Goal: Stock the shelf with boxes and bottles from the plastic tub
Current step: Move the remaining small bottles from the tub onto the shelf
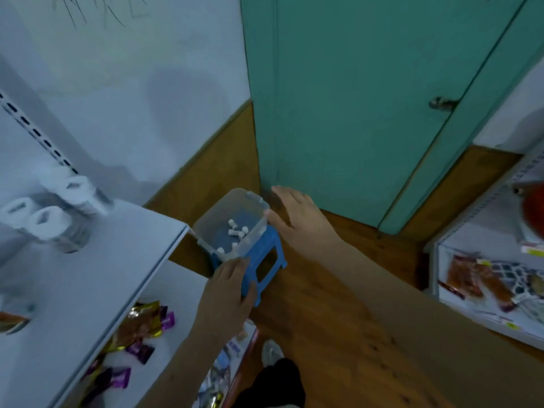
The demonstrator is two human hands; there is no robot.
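Observation:
A clear plastic tub (pixel 250 201) sits on a small blue stool (pixel 265 260) on the wooden floor. Several small white bottles (pixel 237 229) lie in the tub's bottom. My left hand (pixel 228 290) reaches down to the tub's near end, fingers straight, touching the stool's top edge. My right hand (pixel 297 213) is spread flat beside the tub's right wall, its thumb against the rim. Neither hand holds anything. A white shelf (pixel 97 278) stands to the left, with several white-capped bottles (pixel 56 213) on its top board.
Purple and gold snack packets (pixel 138 334) lie on the lower left shelf. A second shelf (pixel 485 293) with packets stands at the right. A green door (pixel 353 113) is straight ahead. My shoe (pixel 272 353) is on the floor below.

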